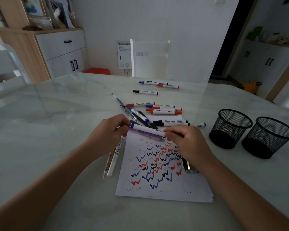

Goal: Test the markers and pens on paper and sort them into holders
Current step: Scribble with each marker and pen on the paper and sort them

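Your left hand (110, 130) and right hand (187, 144) pinch opposite ends of a blue-capped marker (147, 129) and purple pen (145, 134) above the scribble-filled paper (157, 189); both mesh holders (227, 135) appear empty, so sorting remains.

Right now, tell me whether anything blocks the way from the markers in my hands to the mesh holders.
Nothing visible does. Left hand and right hand hold the markers; the holders stand to their right, mouths open. Only a blue-capped marker lies flat between.
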